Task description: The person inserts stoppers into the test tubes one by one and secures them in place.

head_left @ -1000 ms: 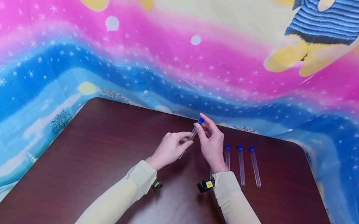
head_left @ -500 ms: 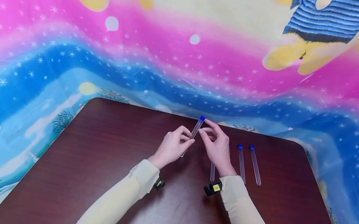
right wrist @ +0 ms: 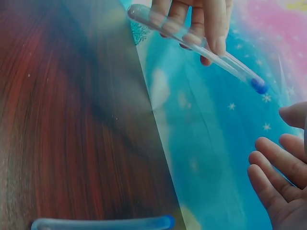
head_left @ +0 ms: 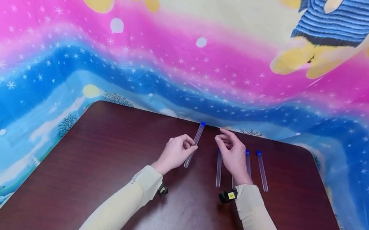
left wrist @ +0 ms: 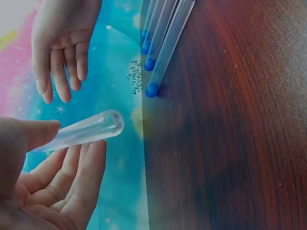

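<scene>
A clear test tube (head_left: 197, 135) with a blue cap is pinched between the thumb and fingers of my left hand (head_left: 175, 153), capped end tilted up and away. In the left wrist view the rounded bottom of this tube (left wrist: 108, 125) points toward the camera. My right hand (head_left: 233, 155) hovers to the right of it, fingers loosely bent and nothing in them. The right wrist view shows a gap between the blue cap (right wrist: 259, 86) and the right fingertips (right wrist: 256, 177).
Several more blue-capped test tubes (head_left: 262, 172) lie side by side on the right of the dark wooden table (head_left: 112, 152). My right hand partly hides some of them. Behind the far edge hangs a patterned cloth (head_left: 165, 49).
My right hand has come off the tube's capped end and moved right, toward the tubes on the table. The left hand keeps its hold, with the tube slightly lower and further left.
</scene>
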`<state>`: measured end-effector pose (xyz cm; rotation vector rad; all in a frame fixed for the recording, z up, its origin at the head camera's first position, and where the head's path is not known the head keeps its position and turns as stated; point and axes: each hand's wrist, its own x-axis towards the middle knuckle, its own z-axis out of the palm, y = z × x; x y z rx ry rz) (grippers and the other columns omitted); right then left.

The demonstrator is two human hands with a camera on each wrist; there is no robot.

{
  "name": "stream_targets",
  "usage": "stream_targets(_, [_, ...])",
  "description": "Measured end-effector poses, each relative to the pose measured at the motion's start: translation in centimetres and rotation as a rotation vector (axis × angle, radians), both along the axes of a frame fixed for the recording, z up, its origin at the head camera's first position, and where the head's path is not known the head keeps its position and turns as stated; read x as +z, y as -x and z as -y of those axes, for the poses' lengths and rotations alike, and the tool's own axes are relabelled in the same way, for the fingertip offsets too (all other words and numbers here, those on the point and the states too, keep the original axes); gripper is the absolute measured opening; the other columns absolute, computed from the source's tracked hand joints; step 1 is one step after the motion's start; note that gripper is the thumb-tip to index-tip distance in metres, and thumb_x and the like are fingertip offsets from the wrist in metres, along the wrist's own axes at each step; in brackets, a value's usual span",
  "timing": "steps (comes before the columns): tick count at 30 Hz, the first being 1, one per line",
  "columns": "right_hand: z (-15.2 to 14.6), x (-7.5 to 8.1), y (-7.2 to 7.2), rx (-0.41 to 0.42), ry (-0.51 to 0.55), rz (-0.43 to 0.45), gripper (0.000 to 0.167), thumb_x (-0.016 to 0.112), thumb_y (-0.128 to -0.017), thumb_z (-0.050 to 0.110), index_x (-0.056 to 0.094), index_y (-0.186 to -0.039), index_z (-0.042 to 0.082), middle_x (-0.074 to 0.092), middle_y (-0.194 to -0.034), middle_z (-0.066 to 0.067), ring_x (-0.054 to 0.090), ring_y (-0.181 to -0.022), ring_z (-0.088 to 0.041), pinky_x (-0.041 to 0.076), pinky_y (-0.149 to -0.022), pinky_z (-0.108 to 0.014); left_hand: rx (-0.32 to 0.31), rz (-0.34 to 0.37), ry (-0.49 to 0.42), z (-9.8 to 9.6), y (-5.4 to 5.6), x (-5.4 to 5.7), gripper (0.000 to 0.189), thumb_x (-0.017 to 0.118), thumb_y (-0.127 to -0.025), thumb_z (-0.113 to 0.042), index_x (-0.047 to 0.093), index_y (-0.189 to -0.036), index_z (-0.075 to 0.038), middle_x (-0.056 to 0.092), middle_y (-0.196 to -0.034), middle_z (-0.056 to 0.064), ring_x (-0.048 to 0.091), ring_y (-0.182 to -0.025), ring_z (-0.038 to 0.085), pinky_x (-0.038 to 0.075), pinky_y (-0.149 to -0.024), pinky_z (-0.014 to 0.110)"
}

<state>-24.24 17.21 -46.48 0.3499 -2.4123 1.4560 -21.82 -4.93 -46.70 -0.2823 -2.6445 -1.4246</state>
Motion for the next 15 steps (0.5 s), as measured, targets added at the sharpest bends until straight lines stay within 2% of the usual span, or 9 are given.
stream_targets(10, [-0.9, -0.3, 0.0, -0.012, -0.024, -0.021, 0.039, 0.069, -0.100, 0.029, 0.064, -0.136, 0.015, 0.072, -0.116, -0.003, 0.066, -0.103, -0.019, 0.052, -0.092, -0.039, -0.026, 0.063, -0.010, -0.5, 0.2, -0.6, 0.017, 0.073, -0.097, -0.020, 0.067, -0.107, -0.008, 0.064, -0.073, -0.004, 0.061, -0.055, 0.011, 0.054, -0.065, 0.029])
stream_targets(15, [-1.4, -0.5, 0.1, -0.014, -0.022, -0.022, 0.039, 0.069, -0.100, 0.027, 0.064, -0.136, 0.012, 0.072, -0.117, -0.006, 0.067, -0.102, -0.020, 0.052, -0.093, -0.042, -0.040, 0.102, 0.019, -0.9, 0.3, -0.9, 0.022, 0.073, -0.097, -0.021, 0.066, -0.113, -0.006, 0.064, -0.074, -0.004, 0.061, -0.054, 0.009, 0.053, -0.065, 0.028])
